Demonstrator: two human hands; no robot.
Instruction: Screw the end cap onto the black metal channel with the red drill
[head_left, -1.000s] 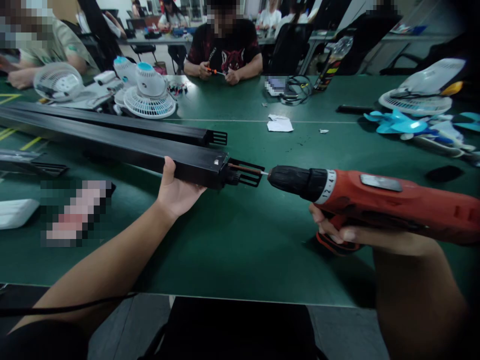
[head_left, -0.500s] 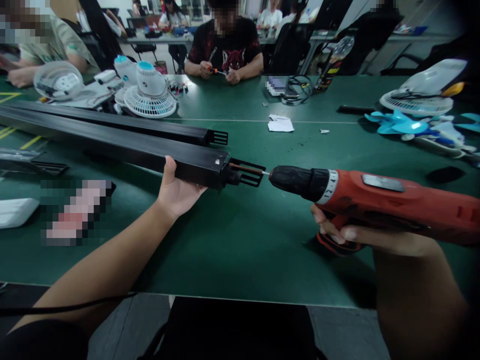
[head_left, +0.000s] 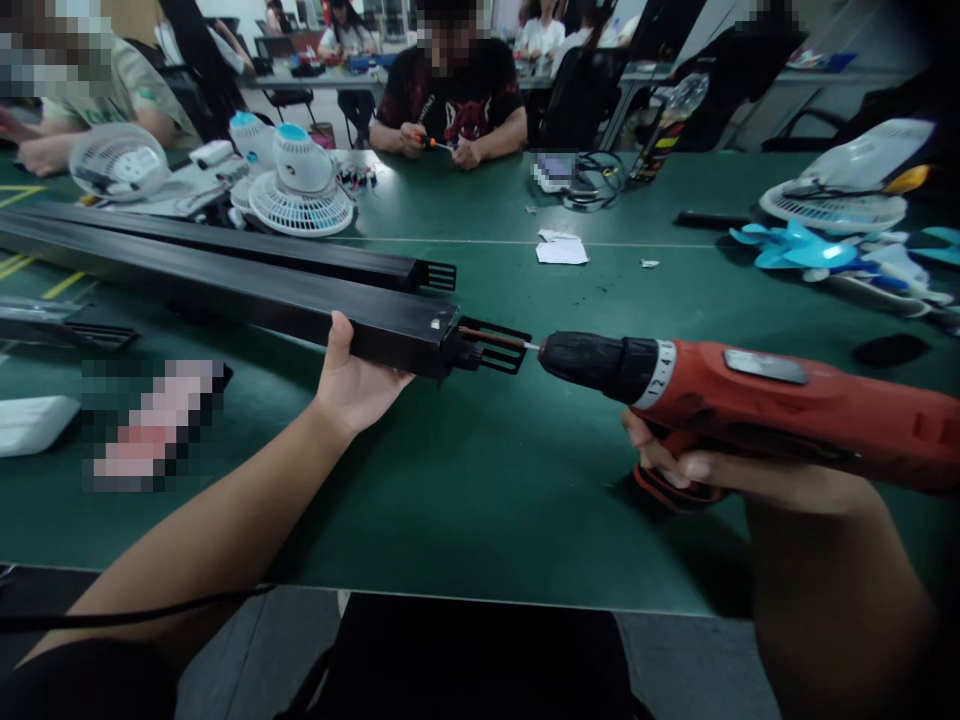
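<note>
Gripping the long black metal housing (head_left: 247, 300) near its end with my left hand (head_left: 352, 385), right hand (head_left: 697, 465) wrapped round the red cordless drill (head_left: 750, 405), bit seated in the end bracket (head_left: 491, 346) over the green table (head_left: 487, 480). Screw's looking partway in, still driving.

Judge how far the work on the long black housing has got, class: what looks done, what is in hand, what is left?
Done: the long black housing is gripped near its end by the left hand, and a second black housing lies behind it. In hand: the right hand holds the red power drill, its bit reaching into the end bracket. Left: whether the screw is seated cannot be told; the drill is not withdrawn.
</note>
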